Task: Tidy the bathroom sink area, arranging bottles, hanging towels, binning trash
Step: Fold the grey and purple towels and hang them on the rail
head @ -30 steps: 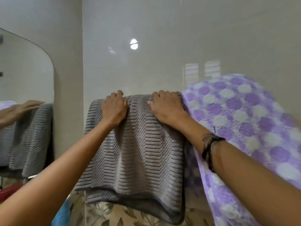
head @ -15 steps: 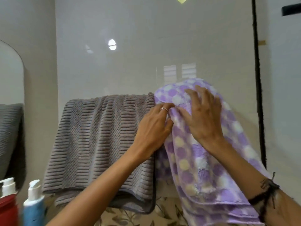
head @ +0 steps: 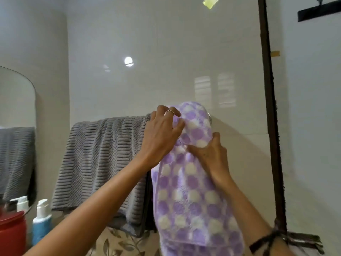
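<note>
A purple towel [head: 191, 196] with white and lilac dots hangs over the right end of a wall rail. Beside it on the left hangs a grey ribbed towel [head: 99, 163]. My left hand [head: 162, 137] grips the dotted towel's upper left edge at the rail, fingers curled over the fold. My right hand [head: 212, 154] pinches the same towel a little lower on its right side. The rail itself is mostly hidden; only a shiny end [head: 209, 116] shows behind the towel's top.
A blue pump bottle [head: 42, 224], a white pump bottle [head: 22, 203] and a red container [head: 12, 231] stand at the lower left. A mirror [head: 16, 130] fills the left edge. A dark vertical frame [head: 267, 108] runs down the right. Leaf-patterned tiles [head: 121, 244] lie below.
Both hands left the grey towel and moved right onto the dotted towel. That towel is now bunched narrower on the rail, with the left hand at its top and the right hand lower.
</note>
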A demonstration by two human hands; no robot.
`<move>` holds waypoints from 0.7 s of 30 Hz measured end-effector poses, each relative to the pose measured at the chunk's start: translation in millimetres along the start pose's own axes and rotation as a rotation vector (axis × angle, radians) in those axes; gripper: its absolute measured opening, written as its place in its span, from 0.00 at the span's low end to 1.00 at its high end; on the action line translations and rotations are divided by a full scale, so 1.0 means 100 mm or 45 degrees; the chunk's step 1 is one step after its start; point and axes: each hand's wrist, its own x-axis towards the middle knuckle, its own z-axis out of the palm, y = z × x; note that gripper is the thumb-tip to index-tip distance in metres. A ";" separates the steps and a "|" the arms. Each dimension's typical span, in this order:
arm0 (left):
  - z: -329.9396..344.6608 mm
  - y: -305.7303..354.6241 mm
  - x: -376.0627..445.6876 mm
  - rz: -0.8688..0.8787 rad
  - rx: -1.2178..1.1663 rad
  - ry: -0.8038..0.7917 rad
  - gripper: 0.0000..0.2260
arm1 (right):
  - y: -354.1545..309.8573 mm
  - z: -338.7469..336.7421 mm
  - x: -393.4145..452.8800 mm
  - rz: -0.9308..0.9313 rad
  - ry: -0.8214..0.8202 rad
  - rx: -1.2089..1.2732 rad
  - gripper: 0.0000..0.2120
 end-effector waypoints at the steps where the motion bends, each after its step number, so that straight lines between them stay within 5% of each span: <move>1: 0.02 0.08 0.00 -0.042 -0.007 -0.046 0.15 | 0.03 0.02 -0.10 0.011 -0.014 -0.030 0.30; 6: 0.24 0.42 -0.01 -0.437 -0.096 -0.325 0.37 | 0.34 0.10 -0.83 0.082 -0.025 -0.219 0.30; 9: 0.42 0.53 -0.11 -0.481 -0.081 -0.289 0.44 | 0.44 0.01 -0.92 0.119 -0.038 -0.224 0.29; 14: 0.46 0.55 -0.27 -0.425 -0.212 -0.030 0.35 | 0.50 -0.14 -1.00 -0.020 -0.188 -0.262 0.27; 17: 0.44 0.51 -0.35 -0.425 -0.173 0.125 0.28 | 0.57 -0.27 -0.96 -0.077 -0.345 -0.058 0.17; 21: 0.49 0.52 -0.41 -0.405 -0.122 0.202 0.22 | 0.42 -0.39 -0.52 -0.085 -0.128 0.154 0.19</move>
